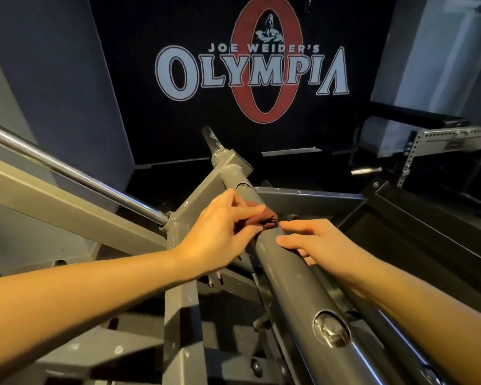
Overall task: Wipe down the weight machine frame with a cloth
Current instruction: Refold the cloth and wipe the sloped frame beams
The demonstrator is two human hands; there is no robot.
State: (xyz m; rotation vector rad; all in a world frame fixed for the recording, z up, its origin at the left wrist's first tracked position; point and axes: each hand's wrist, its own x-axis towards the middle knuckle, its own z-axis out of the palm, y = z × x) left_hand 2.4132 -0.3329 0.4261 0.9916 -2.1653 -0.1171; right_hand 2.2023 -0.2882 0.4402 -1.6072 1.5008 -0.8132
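Observation:
A thick grey round tube (292, 279) of the weight machine frame runs from the lower right up to the middle of the view. A small dark red cloth (267, 218) is bunched on top of this tube. My left hand (220, 232) holds the cloth against the tube, fingers curled over it. My right hand (314, 243) lies on the tube just below the cloth, thumb on top and fingers round the right side, its fingertips touching the cloth's edge.
A chrome bar (75, 173) and a grey square beam (67, 209) slant in from the left. A perforated grey upright (417, 151) and a black panel (428, 218) stand to the right. A dark wall with a large logo (250, 70) is ahead.

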